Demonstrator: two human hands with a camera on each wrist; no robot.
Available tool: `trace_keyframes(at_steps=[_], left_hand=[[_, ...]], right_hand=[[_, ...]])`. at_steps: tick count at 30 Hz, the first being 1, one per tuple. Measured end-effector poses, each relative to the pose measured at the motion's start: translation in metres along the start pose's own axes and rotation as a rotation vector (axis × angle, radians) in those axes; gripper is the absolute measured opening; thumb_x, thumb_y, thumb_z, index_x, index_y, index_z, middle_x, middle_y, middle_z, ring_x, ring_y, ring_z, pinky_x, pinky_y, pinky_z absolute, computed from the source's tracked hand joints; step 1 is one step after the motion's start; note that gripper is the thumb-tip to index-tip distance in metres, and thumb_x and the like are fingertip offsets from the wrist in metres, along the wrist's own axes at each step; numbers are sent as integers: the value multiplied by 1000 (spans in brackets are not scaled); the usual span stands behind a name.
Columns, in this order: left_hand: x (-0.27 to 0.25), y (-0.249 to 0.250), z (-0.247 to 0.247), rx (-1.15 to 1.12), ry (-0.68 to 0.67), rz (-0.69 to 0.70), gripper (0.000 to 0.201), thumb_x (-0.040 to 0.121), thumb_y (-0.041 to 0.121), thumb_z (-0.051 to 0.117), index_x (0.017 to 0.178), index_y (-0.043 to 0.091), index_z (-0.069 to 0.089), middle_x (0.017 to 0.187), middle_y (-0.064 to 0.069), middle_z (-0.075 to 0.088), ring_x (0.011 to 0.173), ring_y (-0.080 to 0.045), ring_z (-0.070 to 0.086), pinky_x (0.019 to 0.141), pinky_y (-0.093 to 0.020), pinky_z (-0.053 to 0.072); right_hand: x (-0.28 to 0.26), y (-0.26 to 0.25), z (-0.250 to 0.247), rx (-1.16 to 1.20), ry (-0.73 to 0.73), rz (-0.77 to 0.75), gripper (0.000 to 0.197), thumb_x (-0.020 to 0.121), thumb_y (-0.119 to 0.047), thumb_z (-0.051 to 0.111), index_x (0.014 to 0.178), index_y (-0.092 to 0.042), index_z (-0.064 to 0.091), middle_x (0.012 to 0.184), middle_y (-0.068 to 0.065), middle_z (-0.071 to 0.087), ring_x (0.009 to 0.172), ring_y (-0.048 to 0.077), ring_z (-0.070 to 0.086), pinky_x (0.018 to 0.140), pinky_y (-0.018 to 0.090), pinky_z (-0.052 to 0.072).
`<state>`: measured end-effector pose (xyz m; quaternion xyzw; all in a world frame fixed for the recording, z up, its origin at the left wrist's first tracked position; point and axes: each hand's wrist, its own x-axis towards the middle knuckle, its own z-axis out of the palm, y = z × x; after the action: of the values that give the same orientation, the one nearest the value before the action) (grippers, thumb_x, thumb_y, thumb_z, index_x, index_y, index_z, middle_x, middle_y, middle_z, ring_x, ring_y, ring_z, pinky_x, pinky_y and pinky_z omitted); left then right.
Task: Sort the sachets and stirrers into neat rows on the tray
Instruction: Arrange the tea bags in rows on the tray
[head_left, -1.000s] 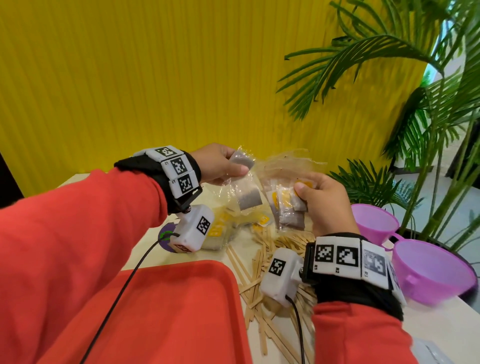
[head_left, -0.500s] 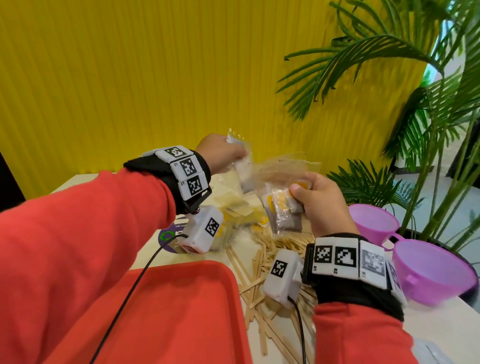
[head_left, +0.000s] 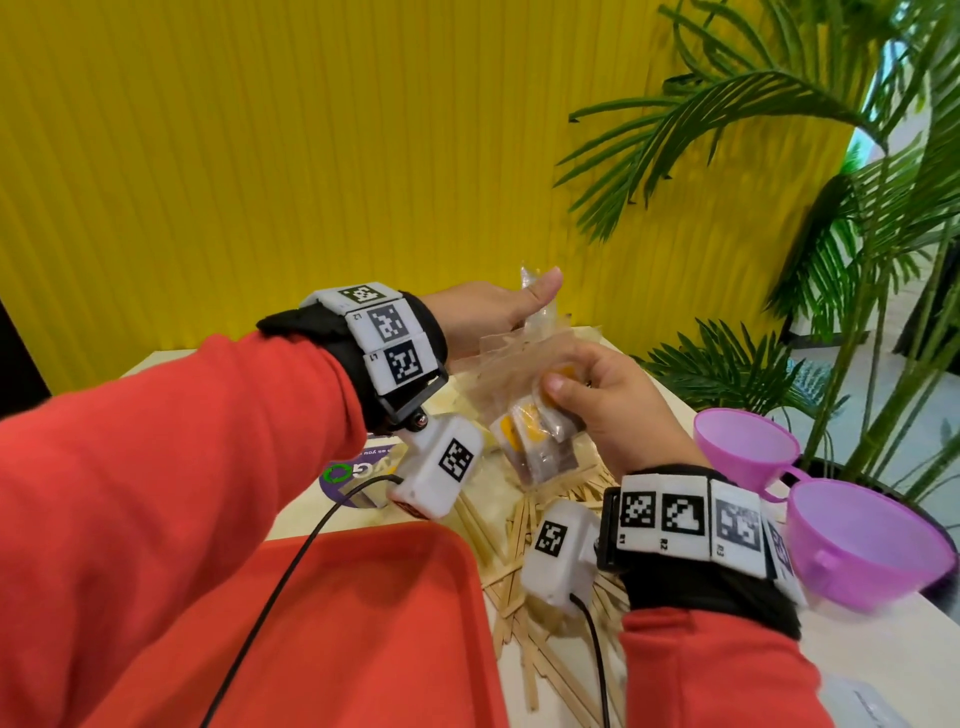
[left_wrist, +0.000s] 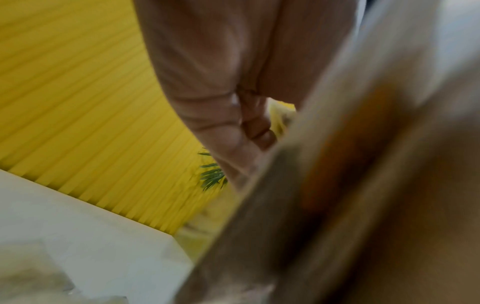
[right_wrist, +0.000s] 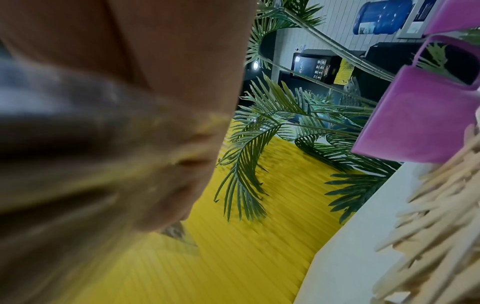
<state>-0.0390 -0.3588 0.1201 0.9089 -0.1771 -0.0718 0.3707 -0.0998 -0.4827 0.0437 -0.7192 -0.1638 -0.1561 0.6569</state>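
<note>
Sachets (head_left: 535, 441) hang in a bunch from the right hand (head_left: 618, 410), its thumb and fingers pinched shut on their upper edges above the table (head_left: 883, 654). They are small clear packets with yellow tags and dark contents. The left hand (head_left: 488, 312) is raised just beside them, thumb up, pinching the top of 1 clear sachet (head_left: 540, 306) against its fingers; the left wrist view shows those fingers curled but is too blurred to add more.

I judge the sachets light, soft and crinkly, with slick film that could slide out of a loose pinch. Taking each by a sealed edge looks safest, as squeezing the filled middle could crush or split it. Held in a bunch they may cling together, so peeling off 1 at a time suits them.

Wooden stirrers (head_left: 524, 551) lie in a loose heap on the table between the red tray (head_left: 395, 623) and the 2 purple cups (head_left: 852, 540). They look stiff, light and thin, easiest lifted by pinching several at mid-length. No sachets or stirrers are seen on the visible part of the tray.
</note>
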Motion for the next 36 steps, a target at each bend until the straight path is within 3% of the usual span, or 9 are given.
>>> trace_keyframes(at_steps=[6,9,12,16,20,23,30,34,36], left_hand=[[0,-10,0,-469,-215,48,23,96,30,49,90,10,58,84,-7,63,66,-15,61,50,-18,50],[4,-13,0,-563,-170,76,5,93,10,51,92,8,56,77,-5,56,55,-9,56,43,-15,46],[7,-16,-4,-598,-31,91,14,88,-2,52,87,11,56,76,-2,57,60,-11,51,48,-16,49],[13,-23,-7,-514,175,95,25,90,6,56,72,24,59,81,1,54,75,-12,49,62,-22,43],[17,-27,-8,-450,277,56,28,95,13,50,77,29,65,84,4,59,69,-8,50,58,-20,42],[18,-29,-6,-379,266,48,35,94,3,43,82,25,68,88,0,65,65,-4,57,58,-18,42],[9,-31,-9,-516,220,46,48,80,-13,32,107,7,66,89,-4,59,72,-14,53,68,-24,43],[-1,-23,-3,-608,-2,126,19,81,10,50,71,15,65,68,6,64,67,-14,54,69,-28,44],[-1,-19,2,-524,-77,187,25,75,12,63,52,19,62,59,6,59,62,-14,50,66,-26,45]], right_hand=[[2,3,-1,-36,175,62,32,89,7,49,86,-23,61,78,0,64,70,14,58,63,26,48],[3,5,-6,34,305,78,34,89,7,48,83,-25,61,76,-2,60,66,11,53,65,27,46],[2,5,-10,137,389,85,34,90,7,46,85,-23,60,73,-1,56,65,11,50,67,30,45],[0,2,-11,267,406,85,35,91,8,45,84,-23,60,75,-3,64,71,17,57,73,40,50],[0,0,-11,381,421,73,30,92,7,44,90,-20,58,88,4,63,76,19,60,70,39,53],[-1,-2,-15,482,418,58,29,92,5,43,91,-20,57,83,2,61,66,14,63,54,30,54],[-3,-5,-16,560,361,20,27,91,3,42,88,-19,57,81,3,61,66,16,61,55,29,54],[0,-2,-12,525,334,58,29,90,6,43,88,-19,57,71,-4,69,63,15,62,61,32,52],[1,0,-11,530,327,76,30,90,8,42,86,-19,57,72,-1,68,66,18,59,66,35,48]])
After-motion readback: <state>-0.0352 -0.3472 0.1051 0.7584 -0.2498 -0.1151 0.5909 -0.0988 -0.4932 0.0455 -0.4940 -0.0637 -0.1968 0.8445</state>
